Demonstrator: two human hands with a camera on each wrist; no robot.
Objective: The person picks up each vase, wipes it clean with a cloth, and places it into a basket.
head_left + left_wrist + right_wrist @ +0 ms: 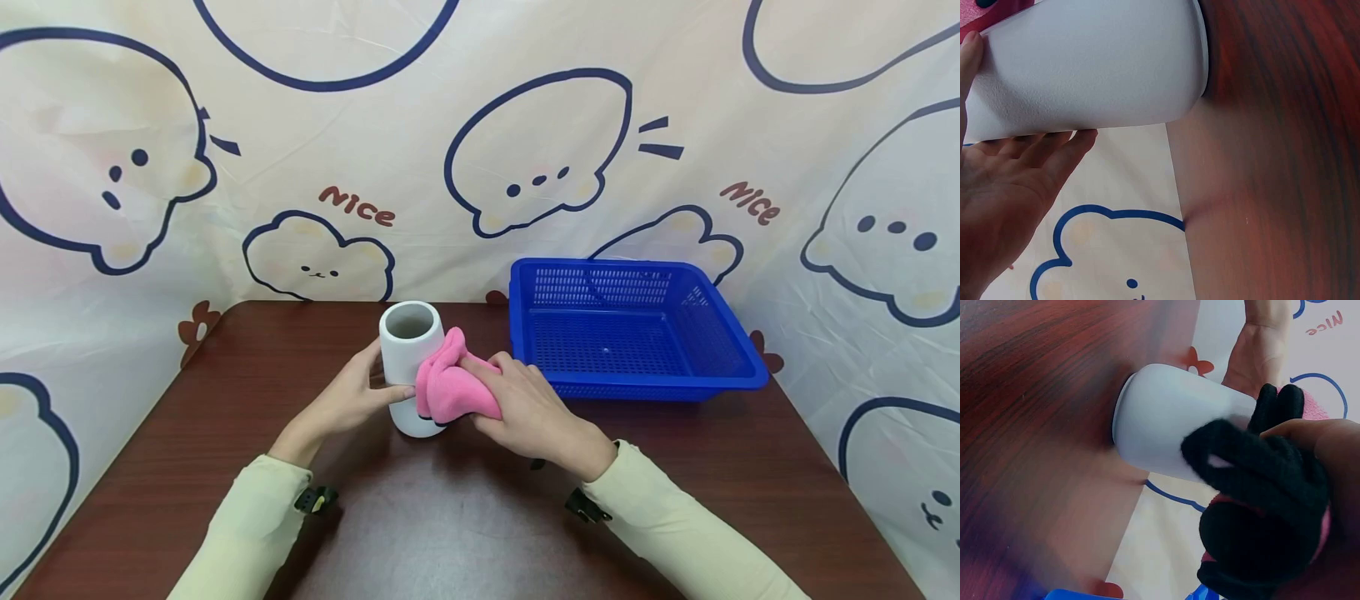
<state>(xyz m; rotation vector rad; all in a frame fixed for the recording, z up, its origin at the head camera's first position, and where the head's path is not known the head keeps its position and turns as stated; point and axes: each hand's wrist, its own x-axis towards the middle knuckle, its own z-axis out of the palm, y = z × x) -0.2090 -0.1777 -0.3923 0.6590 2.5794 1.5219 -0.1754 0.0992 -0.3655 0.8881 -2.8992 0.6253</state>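
A white vase (405, 358) with a round open mouth stands upright on the brown table. My left hand (348, 396) grips its left side, thumb across the front and fingers behind; the left wrist view shows those fingers along the smooth white wall (1097, 69). Bunched in my right hand (528, 408) is a pink cloth (457, 387) with a black underside, held against the vase's right side. Folds of the black side (1254, 462) overlap the vase in the right wrist view, where they hide part of its wall and most of my right fingers.
A blue plastic basket (637, 386) with perforated walls sits at the back right of the table (465, 533), close to my right hand. Behind and beside the table hangs a pale curtain (420, 150) printed with cartoon outlines.
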